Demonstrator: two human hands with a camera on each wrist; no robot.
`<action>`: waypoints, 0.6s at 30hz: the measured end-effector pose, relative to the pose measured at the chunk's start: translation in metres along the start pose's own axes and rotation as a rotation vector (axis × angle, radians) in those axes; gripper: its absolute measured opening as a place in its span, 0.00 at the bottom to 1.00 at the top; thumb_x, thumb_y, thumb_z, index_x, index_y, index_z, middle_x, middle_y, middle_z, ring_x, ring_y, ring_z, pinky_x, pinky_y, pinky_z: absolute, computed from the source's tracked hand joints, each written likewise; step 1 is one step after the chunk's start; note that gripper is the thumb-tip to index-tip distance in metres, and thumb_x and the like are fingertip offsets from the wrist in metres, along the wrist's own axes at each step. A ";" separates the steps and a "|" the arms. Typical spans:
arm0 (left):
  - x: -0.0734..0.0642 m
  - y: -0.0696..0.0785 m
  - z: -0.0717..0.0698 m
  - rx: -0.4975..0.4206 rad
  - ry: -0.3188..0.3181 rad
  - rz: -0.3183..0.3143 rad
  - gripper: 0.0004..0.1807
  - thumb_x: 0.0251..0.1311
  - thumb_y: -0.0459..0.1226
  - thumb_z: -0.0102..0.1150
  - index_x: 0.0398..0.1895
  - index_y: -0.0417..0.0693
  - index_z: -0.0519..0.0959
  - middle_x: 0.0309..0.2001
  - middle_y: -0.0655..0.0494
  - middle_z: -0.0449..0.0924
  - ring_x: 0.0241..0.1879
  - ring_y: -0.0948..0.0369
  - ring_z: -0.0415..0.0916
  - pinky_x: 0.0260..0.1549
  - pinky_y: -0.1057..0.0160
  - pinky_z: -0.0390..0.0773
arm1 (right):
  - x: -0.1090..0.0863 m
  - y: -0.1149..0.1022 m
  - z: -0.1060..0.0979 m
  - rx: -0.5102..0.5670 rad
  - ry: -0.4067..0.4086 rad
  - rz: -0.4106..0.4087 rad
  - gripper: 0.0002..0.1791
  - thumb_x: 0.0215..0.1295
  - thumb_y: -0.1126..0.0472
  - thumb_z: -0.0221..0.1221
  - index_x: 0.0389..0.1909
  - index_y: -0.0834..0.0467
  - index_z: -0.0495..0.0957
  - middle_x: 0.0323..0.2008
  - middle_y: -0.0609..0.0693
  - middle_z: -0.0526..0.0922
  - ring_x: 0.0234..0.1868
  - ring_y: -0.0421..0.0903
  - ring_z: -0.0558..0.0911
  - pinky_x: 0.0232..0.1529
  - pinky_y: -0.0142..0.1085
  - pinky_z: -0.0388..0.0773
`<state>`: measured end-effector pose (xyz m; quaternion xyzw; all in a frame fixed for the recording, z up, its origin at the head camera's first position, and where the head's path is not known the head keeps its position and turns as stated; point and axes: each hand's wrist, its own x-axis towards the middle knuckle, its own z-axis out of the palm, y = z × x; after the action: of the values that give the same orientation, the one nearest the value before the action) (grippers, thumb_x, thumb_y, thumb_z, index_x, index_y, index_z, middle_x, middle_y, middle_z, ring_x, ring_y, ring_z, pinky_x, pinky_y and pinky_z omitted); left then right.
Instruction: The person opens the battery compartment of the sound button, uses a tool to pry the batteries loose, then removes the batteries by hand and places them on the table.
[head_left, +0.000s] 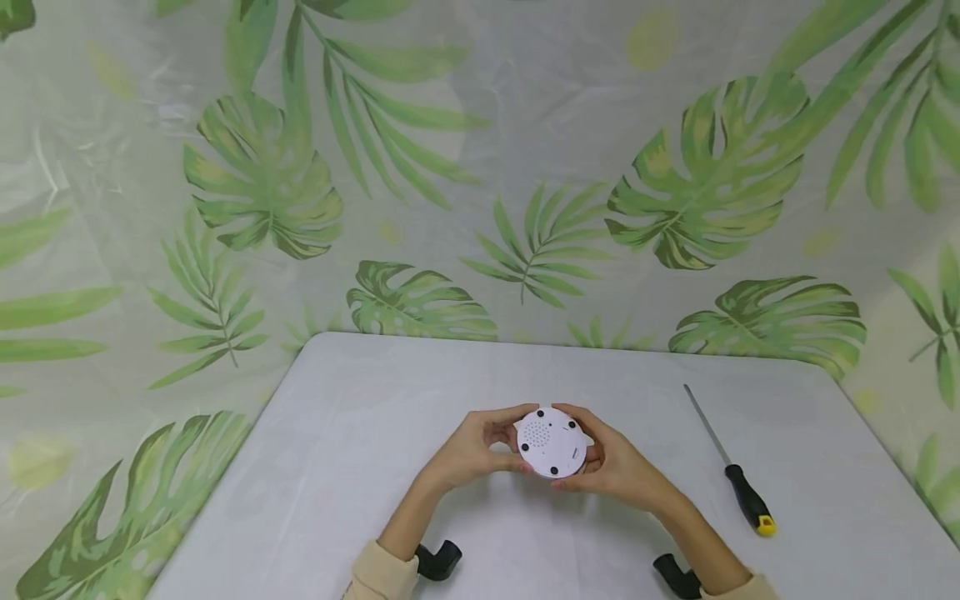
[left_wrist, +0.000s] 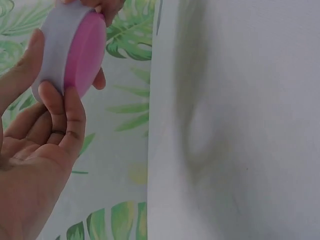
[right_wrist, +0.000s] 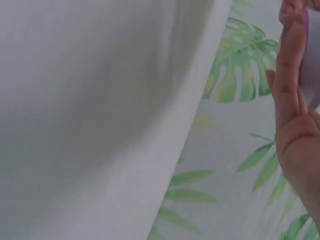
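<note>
Both hands hold a round white device up over the table, one hand on each side of its rim. The face turned to the head camera has a patch of small holes, several black round feet and a small slot. Pointed tabs stick out at its left and right edges. The left wrist view shows the device's pink side facing away from that white face. My left hand grips the left edge between thumb and fingers. My right hand pinches the right edge the same way; in its wrist view the device is mostly cut off.
A screwdriver with a black and yellow handle lies on the white table, right of the hands. Black bent pieces show beside the left wrist and right wrist. A leaf-patterned sheet hangs behind the table.
</note>
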<state>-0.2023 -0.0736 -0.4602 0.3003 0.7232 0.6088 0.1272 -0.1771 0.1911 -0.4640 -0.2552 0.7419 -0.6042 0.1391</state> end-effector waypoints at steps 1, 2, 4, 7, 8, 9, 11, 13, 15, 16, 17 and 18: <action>0.000 0.000 0.000 0.004 0.001 0.003 0.43 0.51 0.25 0.77 0.74 0.38 0.70 0.37 0.37 0.81 0.37 0.66 0.77 0.54 0.71 0.82 | 0.000 0.000 0.001 -0.009 0.009 -0.005 0.55 0.53 0.67 0.77 0.79 0.55 0.56 0.70 0.69 0.64 0.40 0.45 0.90 0.39 0.37 0.91; 0.000 0.000 0.001 0.007 0.007 0.004 0.44 0.51 0.26 0.77 0.74 0.38 0.70 0.38 0.37 0.81 0.37 0.66 0.77 0.54 0.70 0.82 | 0.000 0.000 0.003 -0.010 0.024 -0.009 0.55 0.52 0.67 0.77 0.79 0.55 0.57 0.70 0.68 0.64 0.39 0.46 0.90 0.38 0.37 0.92; 0.000 0.000 0.003 0.012 0.029 0.004 0.44 0.51 0.27 0.78 0.74 0.39 0.70 0.41 0.38 0.82 0.38 0.66 0.78 0.55 0.70 0.82 | 0.001 0.000 0.006 -0.023 0.076 -0.016 0.53 0.51 0.66 0.78 0.76 0.54 0.61 0.68 0.66 0.67 0.35 0.45 0.90 0.33 0.37 0.91; 0.000 0.000 0.007 0.017 0.069 0.010 0.44 0.51 0.29 0.78 0.74 0.40 0.70 0.46 0.39 0.83 0.39 0.65 0.78 0.56 0.68 0.81 | 0.002 -0.003 0.011 -0.045 0.167 -0.013 0.50 0.49 0.65 0.80 0.72 0.54 0.64 0.66 0.63 0.71 0.28 0.44 0.87 0.25 0.36 0.88; 0.000 0.000 0.008 0.018 0.085 0.012 0.44 0.52 0.29 0.78 0.74 0.41 0.70 0.47 0.40 0.83 0.39 0.66 0.78 0.56 0.67 0.81 | 0.002 -0.004 0.013 -0.052 0.198 -0.008 0.49 0.48 0.65 0.80 0.70 0.54 0.64 0.65 0.63 0.71 0.26 0.44 0.87 0.23 0.35 0.86; 0.000 0.000 0.009 0.017 0.102 0.011 0.44 0.52 0.30 0.79 0.74 0.42 0.71 0.47 0.40 0.83 0.39 0.66 0.78 0.56 0.67 0.80 | 0.003 -0.005 0.014 -0.060 0.229 0.001 0.49 0.48 0.64 0.81 0.69 0.54 0.64 0.65 0.62 0.72 0.24 0.44 0.86 0.21 0.35 0.84; 0.001 0.000 0.011 0.012 0.133 0.013 0.43 0.52 0.30 0.79 0.73 0.42 0.72 0.46 0.40 0.83 0.40 0.66 0.79 0.55 0.67 0.81 | 0.004 -0.006 0.017 -0.072 0.284 0.020 0.49 0.46 0.64 0.82 0.68 0.56 0.63 0.65 0.62 0.72 0.23 0.44 0.85 0.19 0.35 0.83; 0.001 0.000 0.012 0.007 0.154 0.007 0.42 0.51 0.30 0.79 0.72 0.44 0.73 0.43 0.40 0.83 0.40 0.66 0.80 0.54 0.68 0.81 | 0.004 -0.008 0.019 -0.068 0.311 0.046 0.51 0.46 0.64 0.82 0.67 0.59 0.60 0.63 0.64 0.72 0.24 0.45 0.85 0.19 0.35 0.83; 0.000 0.001 0.013 0.002 0.165 0.004 0.41 0.51 0.29 0.79 0.71 0.44 0.75 0.39 0.39 0.82 0.39 0.65 0.81 0.53 0.69 0.81 | 0.003 -0.010 0.020 -0.059 0.302 0.080 0.51 0.48 0.64 0.81 0.67 0.60 0.56 0.63 0.67 0.72 0.25 0.45 0.86 0.19 0.36 0.83; 0.000 0.001 0.013 -0.001 0.165 0.006 0.40 0.51 0.29 0.79 0.71 0.44 0.75 0.38 0.39 0.82 0.39 0.65 0.80 0.52 0.69 0.82 | 0.002 -0.011 0.019 -0.052 0.285 0.090 0.51 0.49 0.64 0.80 0.67 0.60 0.55 0.63 0.68 0.72 0.27 0.45 0.87 0.20 0.36 0.84; 0.000 0.001 0.012 0.000 0.160 0.005 0.40 0.51 0.29 0.79 0.70 0.44 0.75 0.38 0.39 0.82 0.39 0.64 0.80 0.52 0.70 0.82 | 0.001 -0.012 0.018 -0.040 0.262 0.096 0.51 0.51 0.64 0.79 0.68 0.60 0.54 0.63 0.69 0.72 0.28 0.46 0.88 0.22 0.37 0.85; 0.000 0.002 0.012 -0.001 0.154 0.005 0.40 0.51 0.29 0.78 0.70 0.43 0.75 0.38 0.39 0.82 0.39 0.64 0.80 0.51 0.70 0.82 | -0.001 -0.013 0.016 -0.033 0.237 0.102 0.52 0.52 0.64 0.79 0.70 0.58 0.53 0.64 0.69 0.72 0.30 0.46 0.88 0.23 0.38 0.86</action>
<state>-0.1955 -0.0641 -0.4614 0.2543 0.7300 0.6305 0.0701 -0.1653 0.1761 -0.4549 -0.1464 0.7750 -0.6100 0.0766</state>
